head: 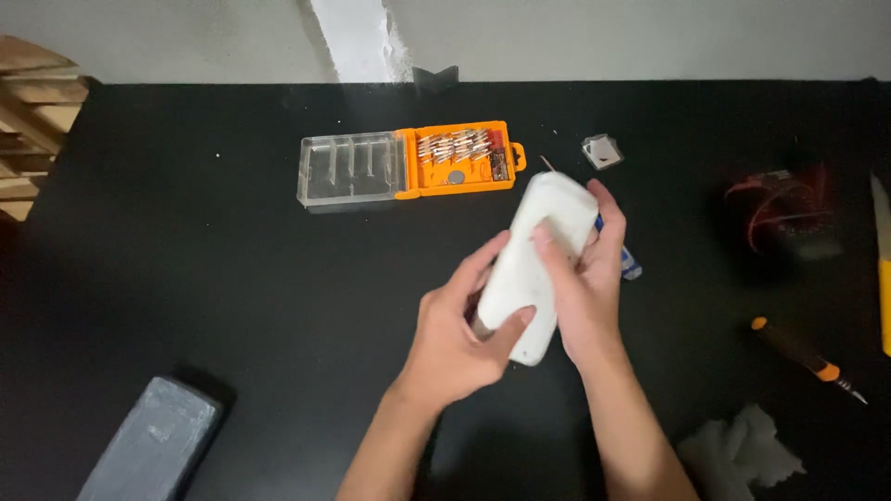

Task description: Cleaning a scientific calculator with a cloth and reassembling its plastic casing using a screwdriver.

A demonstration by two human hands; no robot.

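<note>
Both my hands hold a white, oblong plastic device point(536, 262) above the black table point(204, 278). My left hand point(459, 334) grips its lower end, thumb across the front. My right hand point(583, 278) wraps its right side, thumb pressed on the upper face. A thin metal tip point(548, 164) pokes out past the device's top. Something blue point(630, 263) shows behind my right hand; I cannot tell what it is.
An open orange bit case point(462, 158) with a clear lid point(353, 172) lies at the back. A small clear square piece point(602, 151), a dark object with red wires point(789, 215), an orange-black screwdriver point(806, 357), a white cloth point(742, 450), a grey block point(153, 441).
</note>
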